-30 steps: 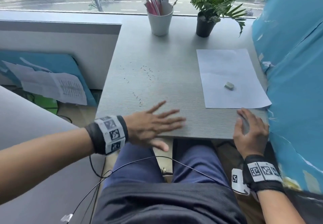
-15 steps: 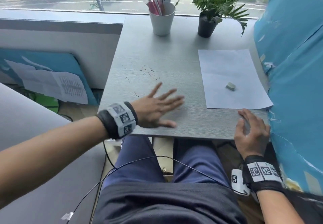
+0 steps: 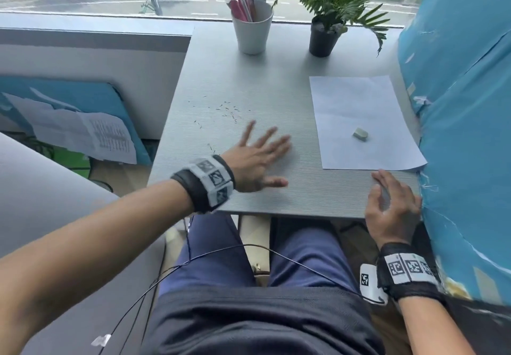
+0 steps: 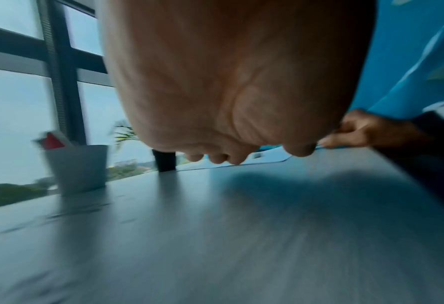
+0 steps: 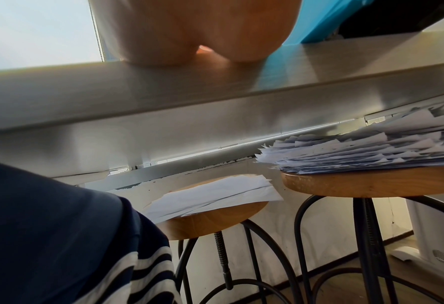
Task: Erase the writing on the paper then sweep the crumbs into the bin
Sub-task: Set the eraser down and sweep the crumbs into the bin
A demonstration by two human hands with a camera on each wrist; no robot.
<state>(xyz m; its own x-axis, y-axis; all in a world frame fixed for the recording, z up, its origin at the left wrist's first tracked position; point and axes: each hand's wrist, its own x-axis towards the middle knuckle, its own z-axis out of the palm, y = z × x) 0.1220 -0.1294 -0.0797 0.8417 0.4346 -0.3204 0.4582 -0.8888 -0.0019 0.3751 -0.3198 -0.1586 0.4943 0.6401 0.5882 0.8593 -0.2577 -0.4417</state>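
A white sheet of paper (image 3: 362, 122) lies on the right of the grey table (image 3: 249, 72) with a small grey eraser (image 3: 360, 134) on it. Dark eraser crumbs (image 3: 228, 111) are scattered over the left middle of the table. My left hand (image 3: 260, 155) is flat above the table with fingers spread, just near of the crumbs, holding nothing. My right hand (image 3: 390, 199) rests with relaxed fingers on the table's near right edge, below the paper's corner. In the left wrist view my left hand (image 4: 236, 102) hovers over the table, and the paper (image 4: 267, 159) shows beyond the fingertips (image 4: 216, 158).
A white cup of pens (image 3: 252, 26) and a potted plant (image 3: 325, 36) stand at the table's far edge by the window. Blue fabric (image 3: 464, 119) borders the right side. Under the table, two wooden stools (image 5: 215, 218) carry paper stacks (image 5: 371, 152).
My left hand has moved forward from the table's near edge toward the crumbs, staying flat and spread. The right hand has stayed at the near right edge.
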